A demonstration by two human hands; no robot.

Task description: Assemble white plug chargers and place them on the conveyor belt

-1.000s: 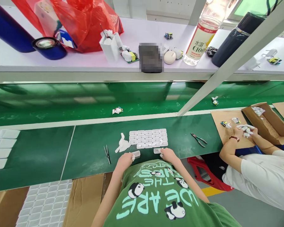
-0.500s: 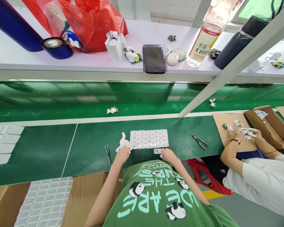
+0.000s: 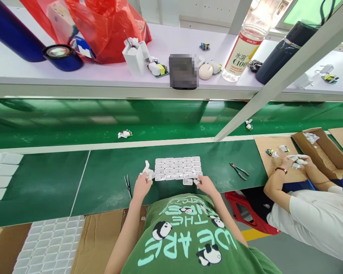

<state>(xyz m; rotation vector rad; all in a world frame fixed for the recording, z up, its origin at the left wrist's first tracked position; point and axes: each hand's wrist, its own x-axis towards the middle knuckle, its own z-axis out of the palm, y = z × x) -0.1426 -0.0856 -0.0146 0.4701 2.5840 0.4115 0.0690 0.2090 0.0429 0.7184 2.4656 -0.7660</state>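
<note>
The left hand (image 3: 143, 185) has moved left to the white cloth (image 3: 146, 166), and the right hand (image 3: 206, 185) has shifted up to the cases' (image 3: 178, 166) near right corner. The hands are well apart; whether either grips anything, I cannot tell, and the white bit at the right fingertips may be a cover. The loose case (image 3: 187, 182) sits just left of the right hand, the other cases between and beyond both hands. Tweezers (image 3: 127, 186) lie left of the left hand, pliers (image 3: 239, 171) right of the right; farther beyond, a circuit piece (image 3: 125, 134).
</note>
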